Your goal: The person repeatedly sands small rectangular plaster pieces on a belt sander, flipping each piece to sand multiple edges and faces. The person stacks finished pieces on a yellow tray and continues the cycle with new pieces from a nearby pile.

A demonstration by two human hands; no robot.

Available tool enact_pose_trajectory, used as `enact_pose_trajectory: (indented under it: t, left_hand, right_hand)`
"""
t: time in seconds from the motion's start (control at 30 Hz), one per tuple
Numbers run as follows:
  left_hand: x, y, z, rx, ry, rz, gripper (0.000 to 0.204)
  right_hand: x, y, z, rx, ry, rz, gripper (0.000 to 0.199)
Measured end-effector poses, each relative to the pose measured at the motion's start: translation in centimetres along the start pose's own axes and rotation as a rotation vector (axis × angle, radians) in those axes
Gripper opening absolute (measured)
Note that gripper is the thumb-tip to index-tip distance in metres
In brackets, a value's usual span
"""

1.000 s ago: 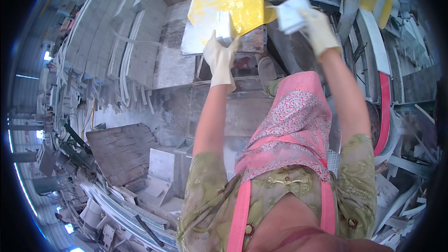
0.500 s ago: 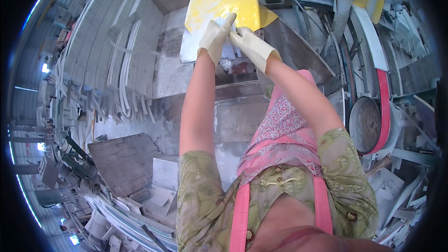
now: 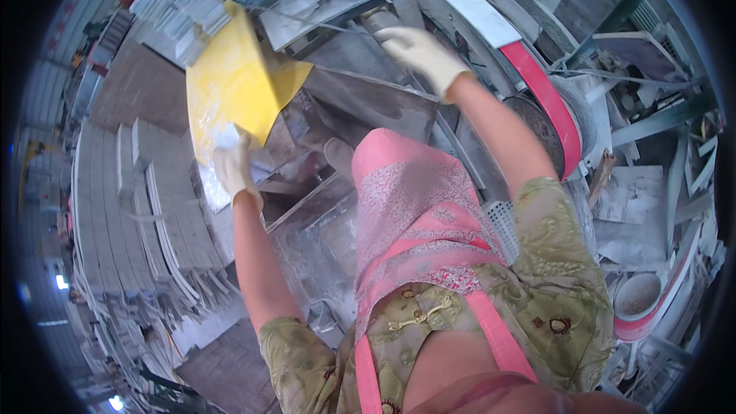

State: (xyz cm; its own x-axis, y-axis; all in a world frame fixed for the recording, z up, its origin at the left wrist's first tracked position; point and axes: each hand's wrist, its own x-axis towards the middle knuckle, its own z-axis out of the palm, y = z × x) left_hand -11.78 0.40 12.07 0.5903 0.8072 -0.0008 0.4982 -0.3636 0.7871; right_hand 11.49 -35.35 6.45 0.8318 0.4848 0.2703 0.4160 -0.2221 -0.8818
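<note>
My left hand [image 3: 234, 167], in a cream glove, is at the near edge of a yellow sheet [image 3: 226, 80] draped over a bench. Its fingers are closed around a small whitish piece [image 3: 228, 138], blurred and partly covered by the hand. Out to the right, my right hand [image 3: 425, 60], in a matching glove, reaches away from the sheet. Its fingers are stretched out, somewhat smeared by motion, and nothing shows in them. Beneath it are grey slabs and a dark board [image 3: 376, 103].
Long grey strips [image 3: 115, 199] are stacked at the left. Thin pale pieces [image 3: 172, 4] lie in a pile beyond the yellow sheet. At the right, a belt machine has a white and red band [image 3: 544, 96] over a round wheel. Offcuts [image 3: 632, 199] lie at the far right.
My hands, together at the sheet's edge before, are now apart. The right one has swung right, while the left stays by the sheet. The whole view has turned toward the right.
</note>
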Motion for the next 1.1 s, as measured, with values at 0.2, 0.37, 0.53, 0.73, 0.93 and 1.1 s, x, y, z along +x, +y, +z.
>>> enact_pose_trajectory:
  t: [0.2, 0.37, 0.53, 0.73, 0.93, 1.1]
  left_hand:
    - [-2.0, 2.8, -0.5, -0.010, -0.012, -0.044, 0.068]
    - [0.8, 0.1, -0.1, 0.084, 0.039, -0.041, 0.095]
    - [2.7, -2.3, -0.3, 0.094, 0.025, -0.038, 0.108]
    - [3.3, -2.4, -0.5, 0.221, 0.063, -0.072, 0.110]
    - [3.0, -2.1, -0.5, 0.291, 0.117, -0.071, 0.108]
    - [2.9, -2.5, -0.4, 0.240, 0.136, -0.079, 0.104]
  right_hand:
    - [-6.0, 5.3, -17.9, -0.363, 0.160, 0.208, 0.059]
    - [-6.8, 8.2, -18.6, -1.297, -0.054, 0.159, 0.074]
    - [-5.6, 10.1, -16.3, -1.498, 0.169, 0.072, 0.065]
    - [-4.3, 8.7, -18.3, -1.487, 0.291, -0.253, 0.038]
    - [-0.7, 9.0, -16.8, -1.484, 0.079, -0.040, 0.046]
    - [2.2, 11.6, -16.6, -1.617, 0.134, -0.063, 0.052]
